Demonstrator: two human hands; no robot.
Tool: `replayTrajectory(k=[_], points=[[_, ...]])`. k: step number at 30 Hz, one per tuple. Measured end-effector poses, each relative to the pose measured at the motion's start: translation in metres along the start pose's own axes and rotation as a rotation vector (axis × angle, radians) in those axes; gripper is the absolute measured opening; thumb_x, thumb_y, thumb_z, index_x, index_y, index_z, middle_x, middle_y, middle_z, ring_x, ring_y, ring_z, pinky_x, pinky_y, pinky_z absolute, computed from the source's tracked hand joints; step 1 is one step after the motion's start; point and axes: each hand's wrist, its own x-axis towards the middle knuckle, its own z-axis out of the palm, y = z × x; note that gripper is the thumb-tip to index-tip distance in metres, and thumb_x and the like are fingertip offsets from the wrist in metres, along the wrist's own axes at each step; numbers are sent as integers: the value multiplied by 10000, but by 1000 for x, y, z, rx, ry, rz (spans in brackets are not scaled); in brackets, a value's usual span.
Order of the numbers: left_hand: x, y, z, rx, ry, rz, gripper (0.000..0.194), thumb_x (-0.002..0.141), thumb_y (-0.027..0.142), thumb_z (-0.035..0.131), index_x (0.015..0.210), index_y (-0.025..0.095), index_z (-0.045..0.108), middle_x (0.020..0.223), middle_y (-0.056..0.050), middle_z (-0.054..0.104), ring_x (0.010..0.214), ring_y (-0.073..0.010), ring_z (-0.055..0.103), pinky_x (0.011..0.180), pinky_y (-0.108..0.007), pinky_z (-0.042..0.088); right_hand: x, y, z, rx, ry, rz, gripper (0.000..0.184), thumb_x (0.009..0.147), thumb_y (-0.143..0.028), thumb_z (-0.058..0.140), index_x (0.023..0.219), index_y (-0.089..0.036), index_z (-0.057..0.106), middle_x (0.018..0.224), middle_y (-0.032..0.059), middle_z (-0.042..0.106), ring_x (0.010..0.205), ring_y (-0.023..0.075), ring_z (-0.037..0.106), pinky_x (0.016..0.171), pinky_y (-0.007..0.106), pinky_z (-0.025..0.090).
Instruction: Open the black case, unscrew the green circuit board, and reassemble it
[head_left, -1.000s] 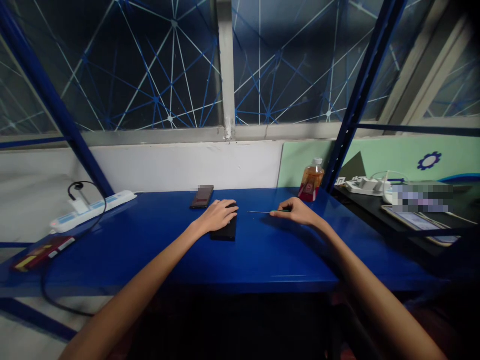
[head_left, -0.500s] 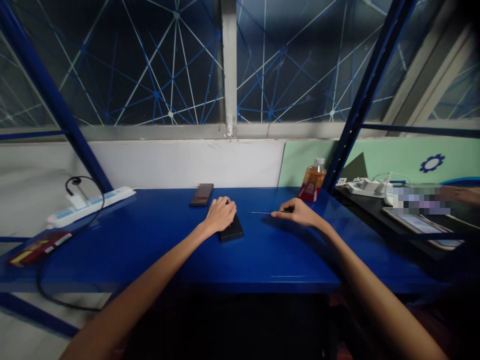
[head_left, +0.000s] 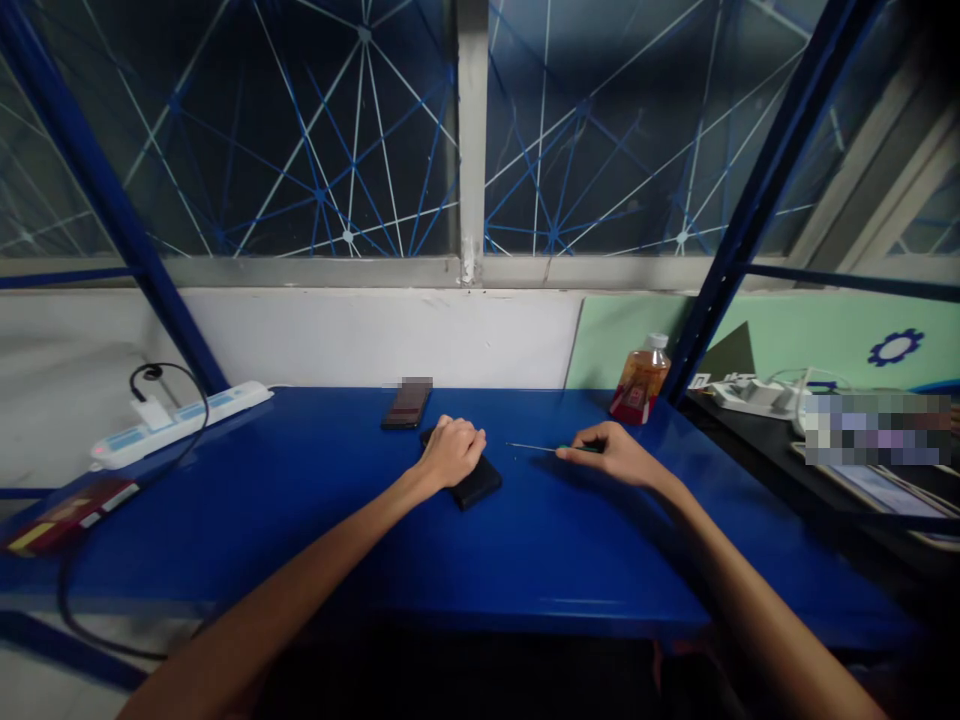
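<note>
The black case lies flat on the bench, at an angle, directly beneath the left hand. That grip is bent over its upper part, fingers curled; the near end projects uncovered. Whether the fingers clamp its edges cannot be told.

The right hand has its grip closed on the handle of a thin-shafted tool, its tip directed toward the case but apart from it.

The bench surface is blue and glossy. A dark phone lies beyond the left hand, near the rear edge. A bottle of amber liquid stands at the right rear. At the left are a white power strip and a red box. Blue posts frame the bench; line-patterned windows stand above a white wall.
</note>
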Motion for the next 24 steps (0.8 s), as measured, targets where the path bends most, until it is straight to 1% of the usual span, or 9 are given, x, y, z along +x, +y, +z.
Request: replayTrajectory(k=[1,3,5,7,9,11,15,18,24], points=[[1,3,2,53,32,-38,463,960,250,343,609,145,625,691,-87,673,708,-201,608,794,-385,373,0,0,0,7,-3,6,469,770,-570,599,530,-175,520,527,-38,357,515,101,283,494,274,216],[3,5,4,69,79,-69,471,964,256,347,593,144,614,678,-85,669,707,-203,600,803,-403,363,-1,-1,1,23,-14,8,459,780,-551,597,535,-169,534,539,-35,379,530,103,307,508,270,241],[3,3,4,-23,60,15,438,967,244,356,630,151,620,698,-61,666,727,-185,598,835,-389,365,-2,-1,2,37,-28,31,447,785,-535,597,540,-165,548,544,-31,395,538,105,324,511,267,249],[0,0,2,-127,-17,169,393,968,221,353,703,161,637,743,-47,666,751,-169,597,822,-353,382,-3,-1,2,40,-32,46,436,790,-519,598,543,-162,555,548,-28,404,543,107,332,516,268,252],[-3,-2,1,-155,-24,199,362,960,211,362,733,159,638,763,-55,653,761,-172,589,787,-337,397,-3,0,2,57,-34,54,428,795,-514,595,554,-161,566,557,-27,407,549,109,332,522,268,258],[-5,0,2,-134,-3,169,359,955,208,363,723,156,632,751,-63,635,748,-179,577,770,-344,403,-3,1,2,88,-37,69,427,800,-516,589,562,-162,561,567,-25,409,555,111,335,528,266,265],[-6,7,6,-99,59,50,367,960,196,344,738,159,635,756,-69,623,749,-184,566,774,-365,414,-3,5,3,124,-39,109,448,797,-530,583,541,-169,509,554,-28,368,543,112,308,512,267,242],[-7,13,7,-67,94,-6,391,964,196,329,722,168,634,731,-69,610,734,-189,557,763,-381,418,-3,6,5,148,-25,100,447,796,-534,580,545,-176,490,562,-24,366,559,120,317,527,271,253],[-8,16,7,16,100,-76,399,968,201,327,710,165,630,728,-74,606,741,-199,558,772,-391,417,-5,1,10,217,-59,107,448,796,-527,588,543,-177,468,573,-23,373,568,118,324,543,267,270]])
